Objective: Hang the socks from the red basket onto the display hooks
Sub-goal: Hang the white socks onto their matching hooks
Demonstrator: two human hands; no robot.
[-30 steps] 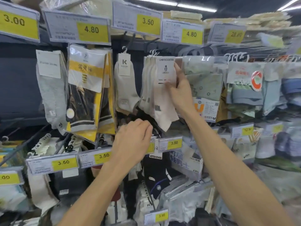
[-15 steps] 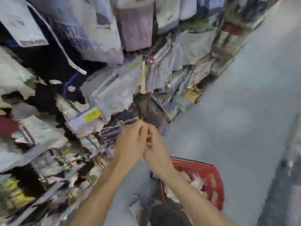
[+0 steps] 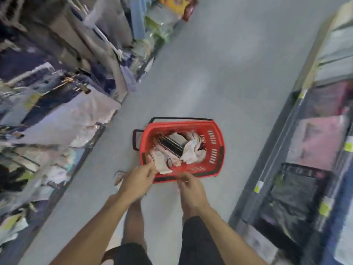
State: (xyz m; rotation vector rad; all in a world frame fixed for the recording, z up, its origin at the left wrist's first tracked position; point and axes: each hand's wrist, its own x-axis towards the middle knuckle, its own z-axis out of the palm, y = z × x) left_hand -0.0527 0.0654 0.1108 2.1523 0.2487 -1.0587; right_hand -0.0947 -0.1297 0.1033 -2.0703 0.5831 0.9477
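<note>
Both hands leave the hooks for the red basket (image 3: 215,142): left hand (image 3: 137,180) pinches pale socks (image 3: 162,165), right hand (image 3: 191,190) hangs empty.

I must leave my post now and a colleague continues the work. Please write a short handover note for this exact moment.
Left hand: at the basket's near left corner, fingertips at a pale sock pack; blur hides whether it grips.
Right hand: near the basket's front rim, fingers loosely curled, holding nothing.
Basket: on the aisle floor, several socks inside.
Display: to the left.
Done: no count visible here.
Left: take a pack, hang it on a hook, repeat until the basket is empty.
</note>
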